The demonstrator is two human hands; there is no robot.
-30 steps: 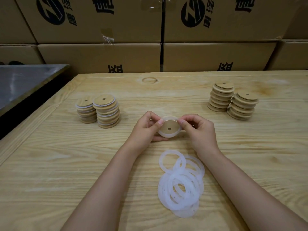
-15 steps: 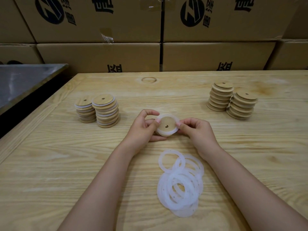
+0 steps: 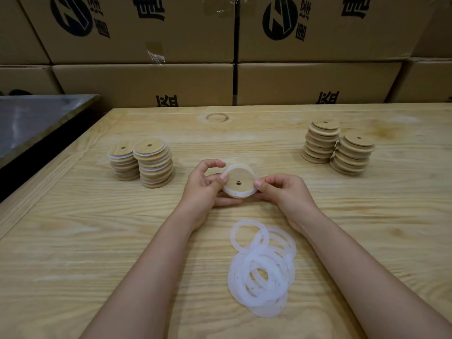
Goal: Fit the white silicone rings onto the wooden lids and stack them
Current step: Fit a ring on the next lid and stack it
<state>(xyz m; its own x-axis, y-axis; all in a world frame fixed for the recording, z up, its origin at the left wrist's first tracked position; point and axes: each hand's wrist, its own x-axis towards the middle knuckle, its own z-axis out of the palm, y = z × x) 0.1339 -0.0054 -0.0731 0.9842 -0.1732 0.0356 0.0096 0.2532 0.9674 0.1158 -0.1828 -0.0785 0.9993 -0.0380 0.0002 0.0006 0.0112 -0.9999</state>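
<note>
A round wooden lid (image 3: 238,181) with a small hole and a white silicone ring around its rim is held just above the table's middle. My left hand (image 3: 204,189) pinches its left edge and my right hand (image 3: 285,194) pinches its right edge. A loose pile of white silicone rings (image 3: 261,270) lies in front of my hands. Two stacks of lids with white rings (image 3: 143,162) stand at the left. Two stacks of bare wooden lids (image 3: 338,148) stand at the right.
The wooden table (image 3: 73,241) has a raised border along its left and far edges. Cardboard boxes (image 3: 146,79) form a wall right behind it. A grey metal surface (image 3: 31,121) lies beyond a dark gap at the left.
Both hands have lifted the lid slightly away from me and turned it, with the white ring now lying more evenly around its rim.
</note>
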